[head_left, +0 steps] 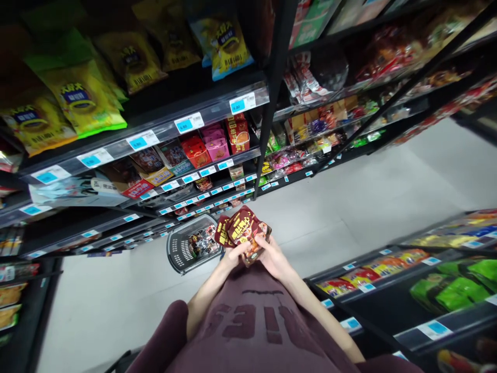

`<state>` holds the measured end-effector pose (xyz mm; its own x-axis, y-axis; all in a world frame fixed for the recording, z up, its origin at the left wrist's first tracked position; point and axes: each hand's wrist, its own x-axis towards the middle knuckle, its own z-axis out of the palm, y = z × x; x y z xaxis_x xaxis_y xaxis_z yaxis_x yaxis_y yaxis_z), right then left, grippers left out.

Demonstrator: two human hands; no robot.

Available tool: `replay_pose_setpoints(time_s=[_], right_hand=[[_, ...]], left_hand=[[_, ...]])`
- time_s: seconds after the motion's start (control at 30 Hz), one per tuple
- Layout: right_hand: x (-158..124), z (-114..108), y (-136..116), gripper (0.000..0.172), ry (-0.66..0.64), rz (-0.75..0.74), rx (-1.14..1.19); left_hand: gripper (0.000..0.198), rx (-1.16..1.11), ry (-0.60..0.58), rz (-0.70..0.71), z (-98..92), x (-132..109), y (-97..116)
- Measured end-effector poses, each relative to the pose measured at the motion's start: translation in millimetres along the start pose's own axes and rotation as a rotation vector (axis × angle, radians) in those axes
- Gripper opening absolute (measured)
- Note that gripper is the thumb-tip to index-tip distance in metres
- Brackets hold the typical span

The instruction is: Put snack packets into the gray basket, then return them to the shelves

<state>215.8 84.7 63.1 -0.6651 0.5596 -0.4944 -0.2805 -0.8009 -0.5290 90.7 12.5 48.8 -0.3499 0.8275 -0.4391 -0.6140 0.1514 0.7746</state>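
Both my hands meet in front of my chest around a small stack of dark red snack packets (241, 230). My left hand (236, 254) grips the stack from the left, its fingers curled under the packets. From the right, my right hand (272, 256) clasps the same stack, with the thumb on the front packet. The packets fan out slightly above my fingers. Just beyond them a grey plastic shopping basket (179, 255) sits on the floor with a few wrapped items inside.
Black store shelves (163, 129) full of yellow snack bags, red boxes and blue price tags rise on the left and far side. A lower shelf (392, 290) with green and yellow packets stands at the right. Pale grey floor (349, 202) runs between them.
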Motion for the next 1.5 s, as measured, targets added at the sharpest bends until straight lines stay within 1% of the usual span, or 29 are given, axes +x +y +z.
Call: replay_pose_setpoints(time_s=[0.1, 0.17, 0.23, 0.3, 0.37, 0.47, 0.57, 0.63, 0.73, 0.8, 0.87, 0.93, 1.0, 1.07, 1.1, 1.13, 1.2, 1.23, 1.27, 1.3, 1.33, 1.37, 1.4, 1.43, 1.5], right_hand=[[0, -12, 3, 0.048, -0.033, -0.021, -0.185], [-1, -20, 4, 0.052, -0.025, -0.09, -0.316], [-3, -25, 5, 0.058, -0.006, -0.173, -0.444], [-8, -26, 4, 0.062, 0.029, -0.256, -0.611], [-13, -25, 2, 0.057, 0.059, -0.33, -0.821], [-19, -19, -2, 0.041, 0.047, -0.394, -1.1], [-19, -14, -5, 0.02, 0.002, -0.448, -1.188], [-17, -12, -5, 0.018, -0.034, -0.492, -1.163], [-15, -9, -6, 0.018, -0.12, -0.518, -1.126], [-13, -9, -6, 0.021, -0.156, -0.51, -1.123], [-12, -9, -5, 0.023, -0.156, -0.488, -1.113], [-10, -11, -3, 0.025, -0.127, -0.457, -1.076], [-7, -14, -1, 0.028, -0.081, -0.407, -0.973], [-5, -18, 1, 0.025, -0.034, -0.333, -0.782], [-4, -20, 0, 0.022, -0.015, -0.295, -0.649], [-4, -24, -1, 0.023, -0.001, -0.257, -0.496], [-5, -33, -5, 0.033, 0.003, -0.202, -0.154], [-6, -38, -8, 0.034, -0.006, -0.191, 0.016], [-8, -42, -11, 0.03, -0.021, -0.195, 0.168], [-10, -46, -14, 0.025, -0.044, -0.209, 0.287], [-12, -48, -16, 0.022, -0.071, -0.218, 0.36], [-13, -49, -17, 0.022, -0.098, -0.215, 0.379], [-14, -47, -17, 0.023, -0.123, -0.196, 0.339], [-13, -44, -17, 0.025, -0.136, -0.167, 0.241], [-10, -35, -13, 0.027, -0.137, -0.128, -0.085]], left_hand=[[0.053, -0.165, 0.06, -0.105, -3.2, -2, 1], [0.057, -0.208, 0.069, -0.17, -5.8, -5, 2], [0.057, -0.238, 0.076, -0.206, -8.5, -7, 3], [0.052, -0.264, 0.099, -0.233, -10.9, -8, 2], [0.046, -0.29, 0.14, -0.244, -12.6, -8, 2], [0.04, -0.31, 0.158, -0.251, -14.6, -7, 1], [0.043, -0.294, 0.114, -0.248, -17.7, -5, 0], [0.051, -0.275, 0.099, -0.235, -21.1, -3, -1], [0.064, -0.221, 0.117, -0.209, -27.1, -2, -3], [0.065, -0.19, 0.134, -0.188, -30.3, -3, -5], [0.063, -0.197, 0.156, -0.178, -31.7, -5, -6], [0.06, -0.237, 0.191, -0.2, -31.1, -8, -6], [0.059, -0.283, 0.223, -0.234, -29.1, -10, -4], [0.058, -0.324, 0.236, -0.239, -26.9, -11, 1], [0.058, -0.345, 0.221, -0.226, -26.1, -12, 4], [0.059, -0.368, 0.185, -0.211, -25.6, -12, 7], [0.065, -0.413, 0.064, -0.205, -25.5, -12, 14], [0.069, -0.431, 0.002, -0.216, -25.8, -11, 16], [0.073, -0.441, -0.043, -0.227, -26.3, -11, 18], [0.075, -0.441, -0.062, -0.226, -27.0, -10, 18], [0.077, -0.432, -0.054, -0.207, -27.7, -10, 18], [0.077, -0.416, -0.031, -0.178, -28.4, -9, 17], [0.077, -0.399, -0.004, -0.151, -29.1, -8, 15], [0.076, -0.384, 0.021, -0.134, -29.6, -7, 12], [0.075, -0.363, 0.061, -0.153, -30.0, -4, 7]])
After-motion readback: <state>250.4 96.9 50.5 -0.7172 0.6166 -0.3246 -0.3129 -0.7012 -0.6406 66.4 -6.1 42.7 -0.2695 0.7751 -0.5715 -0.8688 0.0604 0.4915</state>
